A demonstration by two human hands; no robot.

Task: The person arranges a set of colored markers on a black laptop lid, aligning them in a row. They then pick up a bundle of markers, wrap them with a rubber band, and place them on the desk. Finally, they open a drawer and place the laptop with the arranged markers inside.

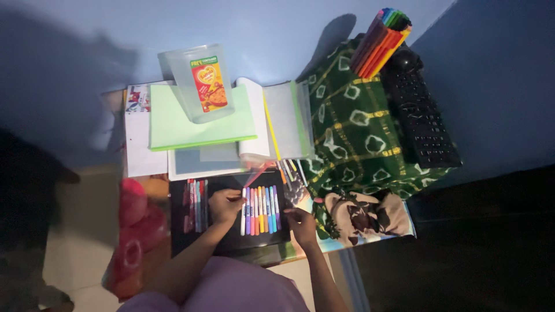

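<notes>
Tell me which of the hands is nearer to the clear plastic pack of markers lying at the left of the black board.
Left. The left hand sits just right of the clear plastic pack of markers; the right hand is far beyond the loose row of coloured markers.

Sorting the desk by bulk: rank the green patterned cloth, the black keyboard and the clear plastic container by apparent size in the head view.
1. green patterned cloth, clearly largest.
2. black keyboard and clear plastic container look similar; the container stands nearer the camera, so I won't rank them.

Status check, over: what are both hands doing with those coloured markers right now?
Left hand touching the marker row on the black board. Right hand at the row's right end, grip unclear. Second marker group lies left. Nothing blocking.
</notes>
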